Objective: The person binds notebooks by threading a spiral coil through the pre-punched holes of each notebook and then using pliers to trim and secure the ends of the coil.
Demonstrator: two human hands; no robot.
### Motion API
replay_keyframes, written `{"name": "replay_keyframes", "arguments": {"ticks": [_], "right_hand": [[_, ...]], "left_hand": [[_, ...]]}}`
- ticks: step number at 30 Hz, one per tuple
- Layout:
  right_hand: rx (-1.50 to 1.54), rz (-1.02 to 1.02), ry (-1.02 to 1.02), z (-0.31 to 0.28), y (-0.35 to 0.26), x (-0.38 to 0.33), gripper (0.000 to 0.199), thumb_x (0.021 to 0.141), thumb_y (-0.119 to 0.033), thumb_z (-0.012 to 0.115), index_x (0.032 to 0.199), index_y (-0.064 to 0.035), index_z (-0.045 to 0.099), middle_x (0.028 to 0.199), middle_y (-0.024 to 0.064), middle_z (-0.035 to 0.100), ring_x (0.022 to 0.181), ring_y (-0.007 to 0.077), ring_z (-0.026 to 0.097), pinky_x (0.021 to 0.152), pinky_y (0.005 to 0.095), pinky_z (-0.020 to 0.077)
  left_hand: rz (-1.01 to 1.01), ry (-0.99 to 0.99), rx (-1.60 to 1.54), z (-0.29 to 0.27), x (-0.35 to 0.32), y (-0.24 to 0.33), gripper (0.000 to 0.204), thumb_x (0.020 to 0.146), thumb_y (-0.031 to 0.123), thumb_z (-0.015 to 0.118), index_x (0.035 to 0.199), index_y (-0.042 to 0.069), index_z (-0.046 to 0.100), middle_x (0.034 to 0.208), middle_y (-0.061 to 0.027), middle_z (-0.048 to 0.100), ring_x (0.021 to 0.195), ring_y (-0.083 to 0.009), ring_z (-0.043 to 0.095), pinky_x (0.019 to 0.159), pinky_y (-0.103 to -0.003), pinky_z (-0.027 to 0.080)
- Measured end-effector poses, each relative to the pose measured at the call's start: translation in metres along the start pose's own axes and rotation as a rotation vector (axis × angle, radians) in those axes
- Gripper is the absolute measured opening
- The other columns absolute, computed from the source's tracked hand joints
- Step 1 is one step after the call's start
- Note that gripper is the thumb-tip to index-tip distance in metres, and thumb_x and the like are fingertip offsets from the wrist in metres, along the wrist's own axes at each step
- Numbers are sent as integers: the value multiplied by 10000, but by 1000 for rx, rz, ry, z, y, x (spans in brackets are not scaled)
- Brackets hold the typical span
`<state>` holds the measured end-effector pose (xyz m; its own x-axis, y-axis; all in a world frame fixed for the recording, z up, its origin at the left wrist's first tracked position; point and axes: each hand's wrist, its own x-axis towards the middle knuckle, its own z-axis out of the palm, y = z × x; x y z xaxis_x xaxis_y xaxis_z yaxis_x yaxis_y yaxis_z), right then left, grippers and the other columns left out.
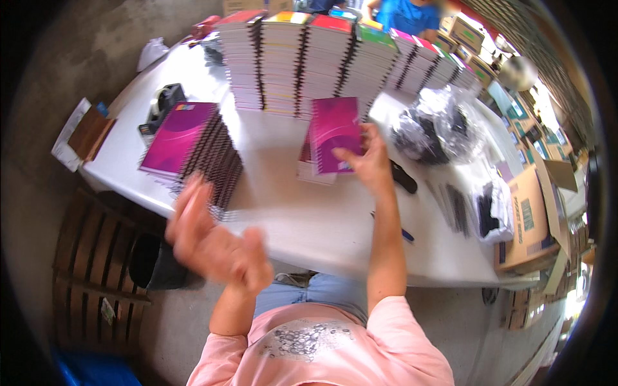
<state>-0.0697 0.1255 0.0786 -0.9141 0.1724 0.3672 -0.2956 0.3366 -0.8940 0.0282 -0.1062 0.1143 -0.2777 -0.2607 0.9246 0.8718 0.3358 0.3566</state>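
Note:
My right hand (368, 157) is closed on the right edge of a purple spiral notebook (335, 132), thumb on the cover and fingers round the side. Partly beneath it lies another notebook (308, 168) with a purple cover, mostly hidden. My left hand (215, 238) is blurred by motion over the table's front edge. Its fingers look stretched out with the thumb apart, and nothing shows in it. Just beyond that hand stands a leaning stack of purple spiral notebooks (187, 138), their black coils facing right.
Tall stacks of spiral notebooks (280, 64) line the back of the white table (283, 206). To the right are a clear plastic bag with black items (438, 125), loose black coils (457, 209), a blue pen (407, 235) and an open cardboard box (528, 219). Across the table is a person in blue (409, 16).

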Motion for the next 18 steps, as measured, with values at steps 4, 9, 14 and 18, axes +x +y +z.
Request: {"name": "replay_keyframes", "arguments": {"ticks": [4,9,14,18], "right_hand": [[251,112,-131,11,-33,-78,652,648,-155,831,1171,-30,463,1003,111,622,889,196,618,716,326,528],[-331,-110,-83,-75,12,-92,585,747,-175,742,1258,-59,481,1120,101,592,985,225,584,882,353,450],[-1084,149,364,-197,111,-78,337,834,-27,557,1171,-46,551,1136,183,553,1020,345,535,879,411,430],[-1043,96,235,-192,108,-82,339,832,-25,575,1165,-89,595,1054,142,541,922,310,550,809,390,443]], "left_hand": [[-1015,-299,-568,36,-28,-21,492,860,43,610,1292,-48,392,1218,-150,522,1088,-177,519,920,-298,404],[-847,-712,-171,20,-29,-26,318,811,-29,609,1117,44,567,967,-35,639,915,-109,584,921,-318,407],[-126,-1231,391,38,-63,-29,217,783,12,568,956,142,577,916,-7,569,1026,-247,524,991,-671,103],[-89,-1084,402,54,-87,-30,220,756,267,677,901,149,560,969,-8,514,1080,-233,492,968,-717,51]]}}
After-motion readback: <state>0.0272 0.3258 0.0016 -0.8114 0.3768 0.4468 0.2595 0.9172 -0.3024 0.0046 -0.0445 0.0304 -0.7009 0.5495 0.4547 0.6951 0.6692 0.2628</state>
